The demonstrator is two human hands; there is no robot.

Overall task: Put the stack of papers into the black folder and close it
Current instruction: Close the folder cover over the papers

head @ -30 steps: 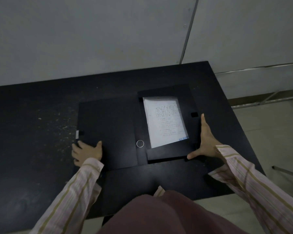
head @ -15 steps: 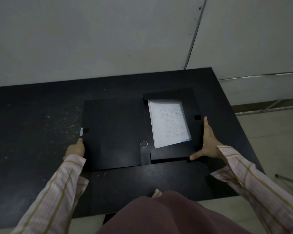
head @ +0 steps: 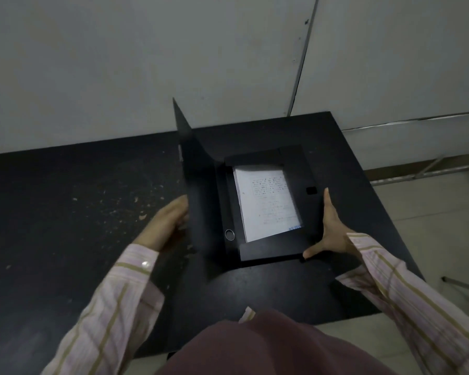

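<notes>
The black folder (head: 298, 169) lies on the right part of the black table (head: 65, 212). The white stack of papers (head: 266, 204) sits inside its right half, tucked under the inner flaps. The folder's left cover (head: 195, 185) stands nearly upright, lifted off the table. My left hand (head: 165, 223) is behind that cover's outer edge, holding it up. My right hand (head: 331, 228) lies flat against the folder's right edge, thumb at the near right corner, fingers stretched out.
A grey wall (head: 146, 63) rises right behind the table. The table's right edge (head: 385, 212) drops to a light floor, where thin metal legs (head: 463, 284) stand. The tabletop to the left is scratched and speckled.
My left hand moved from the top of the flat left cover to its outer edge and raised the cover from flat to nearly upright. The right hand stayed at the folder's right edge.
</notes>
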